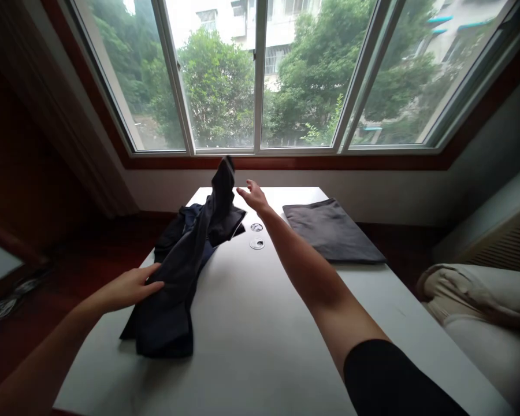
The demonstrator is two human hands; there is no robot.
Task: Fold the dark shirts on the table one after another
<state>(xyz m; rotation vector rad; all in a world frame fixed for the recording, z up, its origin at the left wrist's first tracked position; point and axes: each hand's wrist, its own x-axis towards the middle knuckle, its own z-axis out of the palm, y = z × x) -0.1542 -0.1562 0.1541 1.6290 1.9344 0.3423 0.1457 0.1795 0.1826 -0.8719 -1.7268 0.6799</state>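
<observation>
One piece appears done: a folded grey cloth (329,231) is laid flat at the far right of the white table (251,346). At the left, a long dark garment (179,271) is handled unfolded, its far end raised. Its near left edge is held by the left hand (138,286), thumb on top, fingers partly hidden. The right hand (255,197) is spread and empty just beside the raised end; contact cannot be told. Behind the garment, loose dark clothes (167,240) are heaped, so much seems left to be folded.
</observation>
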